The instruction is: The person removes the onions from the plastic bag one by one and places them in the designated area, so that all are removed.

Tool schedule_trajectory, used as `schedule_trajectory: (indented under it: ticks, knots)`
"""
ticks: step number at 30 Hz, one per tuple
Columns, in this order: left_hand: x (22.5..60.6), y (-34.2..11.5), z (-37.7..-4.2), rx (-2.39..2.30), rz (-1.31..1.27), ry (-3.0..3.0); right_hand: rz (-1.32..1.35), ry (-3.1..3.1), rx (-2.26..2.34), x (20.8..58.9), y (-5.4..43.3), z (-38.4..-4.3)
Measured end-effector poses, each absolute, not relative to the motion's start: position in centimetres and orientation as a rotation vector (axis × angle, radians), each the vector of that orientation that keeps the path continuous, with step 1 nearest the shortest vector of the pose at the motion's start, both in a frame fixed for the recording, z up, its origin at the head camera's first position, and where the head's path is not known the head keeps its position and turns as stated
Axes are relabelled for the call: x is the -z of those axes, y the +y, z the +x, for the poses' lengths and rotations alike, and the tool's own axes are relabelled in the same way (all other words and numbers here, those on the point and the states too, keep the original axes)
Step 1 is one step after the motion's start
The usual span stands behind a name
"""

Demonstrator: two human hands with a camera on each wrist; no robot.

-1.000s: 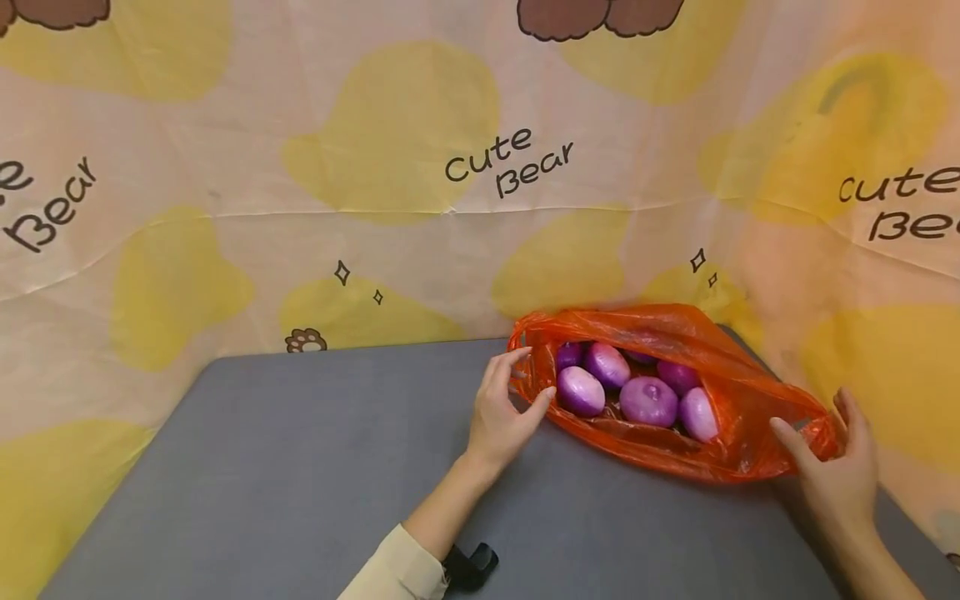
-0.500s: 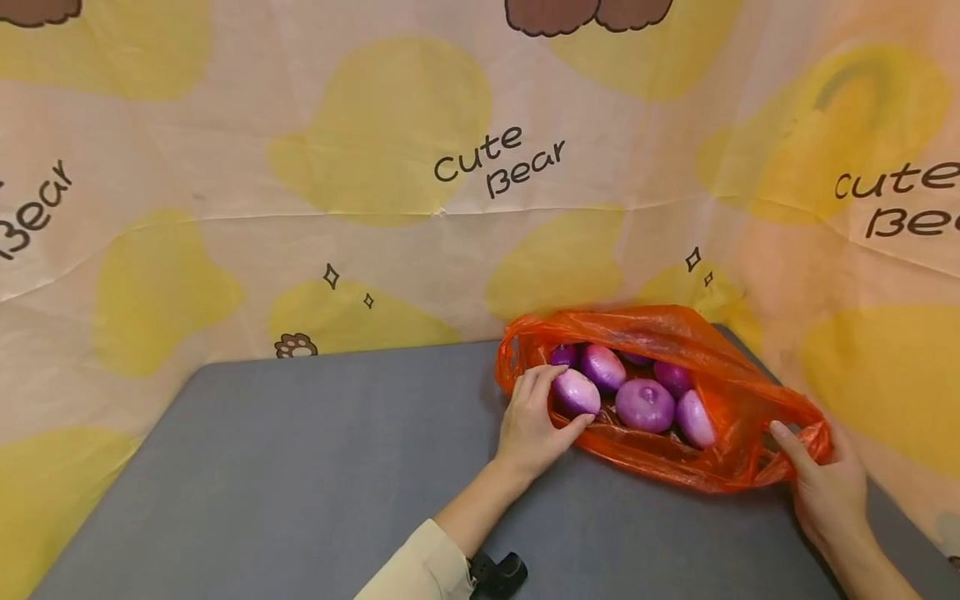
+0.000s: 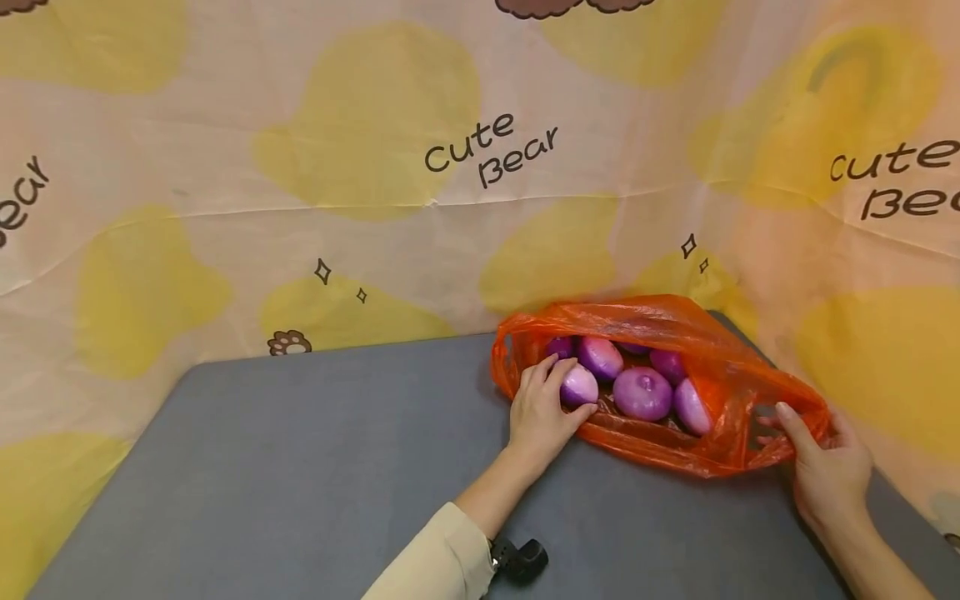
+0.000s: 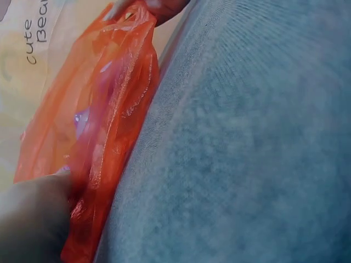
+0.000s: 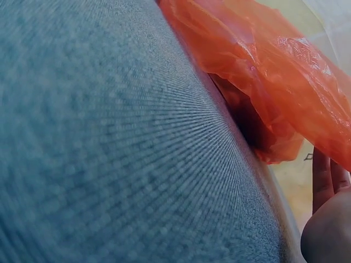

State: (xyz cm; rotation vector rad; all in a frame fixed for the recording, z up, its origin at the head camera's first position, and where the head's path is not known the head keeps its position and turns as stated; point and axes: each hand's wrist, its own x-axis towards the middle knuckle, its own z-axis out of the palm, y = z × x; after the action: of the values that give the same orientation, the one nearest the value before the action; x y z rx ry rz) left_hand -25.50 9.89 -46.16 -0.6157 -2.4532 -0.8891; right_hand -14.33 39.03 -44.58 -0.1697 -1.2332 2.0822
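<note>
An orange plastic bag lies on its side with its mouth spread, several purple onions inside. My left hand reaches in at the left end, fingers and thumb curved round the leftmost onion. At the right end my right hand grips the bag's handle, thumb on top and some fingers behind the film. In the left wrist view the left thumb lies against the bag, and the onion is mostly hidden. The right wrist view shows right fingers beneath the orange film.
A grey table carries the bag near its back right corner. Behind and to the right hangs a printed cloth, close to the bag's far side. A black wrist camera sits at my left sleeve.
My left hand has moved right from the bag's left rim onto the leftmost onion. The right hand's thumb has come down onto the bag's handle. The head view has shifted slightly.
</note>
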Motion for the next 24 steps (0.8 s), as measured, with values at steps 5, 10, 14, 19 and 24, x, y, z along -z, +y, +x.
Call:
schedule_trajectory:
  ticks: [5, 10, 14, 19, 24]
  knots:
    - [46.1, 9.6, -25.6, 0.899, -0.599, -2.451, -0.230, -1.228, -2.085, 44.4, 39.1, -14.5]
    - [46.0, 9.7, -25.6, 0.955, -0.606, -2.406, -0.229, -1.240, -2.073, 44.3, 39.2, -14.3]
    - [46.1, 9.8, -25.7, 1.038, -0.615, -2.377, -0.183, -1.276, -1.985, 44.0, 39.4, -13.9]
    - [46.3, 9.5, -25.6, 1.132, -0.588, -2.369, -0.060, -1.366, -1.821, 43.7, 39.6, -13.5]
    - [46.3, 9.4, -25.5, 1.184, -0.610, -2.334, 0.264, -1.354, -1.665, 43.4, 40.2, -13.3]
